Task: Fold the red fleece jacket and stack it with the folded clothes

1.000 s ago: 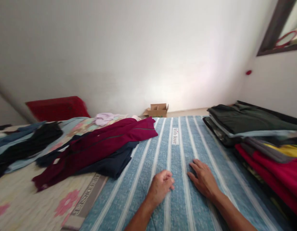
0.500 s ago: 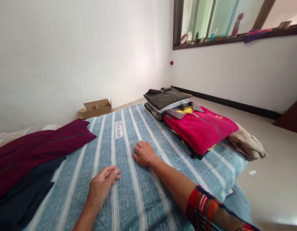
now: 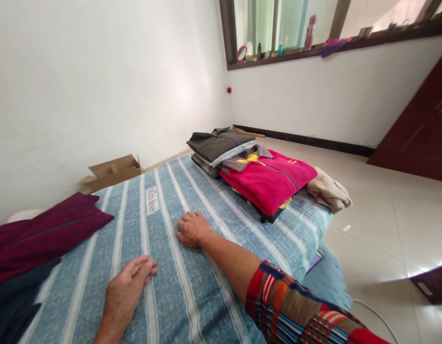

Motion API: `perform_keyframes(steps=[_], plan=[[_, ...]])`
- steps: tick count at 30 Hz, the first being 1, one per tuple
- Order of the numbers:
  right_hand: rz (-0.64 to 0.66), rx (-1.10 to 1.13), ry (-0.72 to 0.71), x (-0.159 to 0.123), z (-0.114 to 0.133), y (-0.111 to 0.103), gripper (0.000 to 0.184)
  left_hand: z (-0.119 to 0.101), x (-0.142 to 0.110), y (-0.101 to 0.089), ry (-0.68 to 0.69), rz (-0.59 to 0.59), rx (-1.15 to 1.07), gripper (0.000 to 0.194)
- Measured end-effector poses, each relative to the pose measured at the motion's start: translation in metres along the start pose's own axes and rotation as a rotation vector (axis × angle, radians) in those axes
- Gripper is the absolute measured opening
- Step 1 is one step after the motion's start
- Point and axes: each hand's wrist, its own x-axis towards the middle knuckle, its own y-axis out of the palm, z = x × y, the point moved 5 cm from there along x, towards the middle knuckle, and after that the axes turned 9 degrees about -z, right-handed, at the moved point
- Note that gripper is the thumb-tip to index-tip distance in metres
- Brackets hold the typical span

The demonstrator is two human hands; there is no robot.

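The right hand (image 3: 194,229) rests palm down, fingers slightly bent and clamped on nothing, mid-way across the striped bedcover (image 3: 170,286), a woven-looking blue cloth. The left hand (image 3: 125,291) is half-curled and empty; its contact cannot be told. A plush magenta jacket (image 3: 267,184), folded into a block, lies along the right edge, presumably squared to stack steadily. A smoother grey jacket (image 3: 221,143) tops the far-corner pile. A maroon garment (image 3: 59,215) lies loosely spread leftward.

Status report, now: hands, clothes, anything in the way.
Left hand and right hand at the striped bedsheet, nothing seen in either. Maroon garment lying to the left. Folded pink fleece jacket to the right, could block a rightward sweep.
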Motion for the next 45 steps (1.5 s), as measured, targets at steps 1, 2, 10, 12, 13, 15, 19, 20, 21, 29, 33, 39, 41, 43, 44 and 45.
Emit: perform_keyframes(steps=[1, 2, 10, 12, 13, 15, 19, 20, 21, 29, 33, 39, 41, 43, 44, 45], plan=[[-0.002, 0.002, -0.001, 0.0, 0.0, 0.0, 0.034, 0.002, 0.0, 0.001, -0.027, 0.028, -0.015, 0.039], [-0.003, 0.005, -0.002, 0.0, 0.0, 0.001, 0.034, 0.004, 0.0, 0.002, -0.051, 0.051, -0.029, 0.04], [0.014, 0.012, 0.005, -0.002, 0.0, -0.001, 0.033, 0.008, -0.001, 0.002, -0.05, 0.056, -0.065, 0.04], [0.014, 0.01, 0.011, -0.003, 0.001, -0.001, 0.032, 0.007, -0.002, 0.001, -0.044, 0.054, -0.059, 0.04], [0.014, 0.01, 0.014, -0.004, 0.002, 0.0, 0.032, 0.007, -0.004, 0.0, -0.043, 0.055, -0.059, 0.04], [0.011, 0.012, 0.019, -0.005, 0.004, 0.0, 0.03, 0.006, -0.007, -0.001, -0.039, 0.059, -0.066, 0.041], [0.003, 0.03, 0.019, -0.01, 0.009, 0.003, 0.026, 0.009, -0.012, -0.002, -0.039, 0.063, -0.094, 0.04], [0.001, 0.037, 0.017, -0.011, 0.01, 0.004, 0.026, 0.011, -0.013, -0.002, -0.039, 0.064, -0.106, 0.038], [0.0, 0.043, 0.017, -0.012, 0.01, 0.005, 0.025, 0.013, -0.014, -0.002, -0.039, 0.063, -0.121, 0.036], [0.012, 0.069, 0.007, -0.019, 0.014, 0.011, 0.027, 0.031, -0.019, 0.002, -0.03, 0.098, -0.204, 0.026], [0.038, 0.058, 0.017, -0.023, 0.009, 0.022, 0.033, 0.04, -0.022, 0.005, -0.03, 0.117, -0.225, 0.021], [0.01, 0.027, -0.038, -0.032, -0.003, 0.043, 0.043, 0.052, -0.028, 0.011, -0.054, 0.12, -0.246, 0.021], [-0.005, 0.011, -0.055, -0.035, -0.008, 0.048, 0.045, 0.054, -0.031, 0.013, -0.063, 0.119, -0.249, 0.023], [-0.018, -0.005, -0.069, -0.038, -0.012, 0.053, 0.047, 0.055, -0.033, 0.013, -0.07, 0.117, -0.258, 0.024], [-0.021, -0.012, -0.075, -0.039, -0.014, 0.055, 0.048, 0.055, -0.034, 0.013, -0.072, 0.117, -0.263, 0.025], [-0.021, -0.019, -0.082, -0.04, -0.015, 0.057, 0.048, 0.055, -0.035, 0.013, -0.076, 0.116, -0.266, 0.025]])
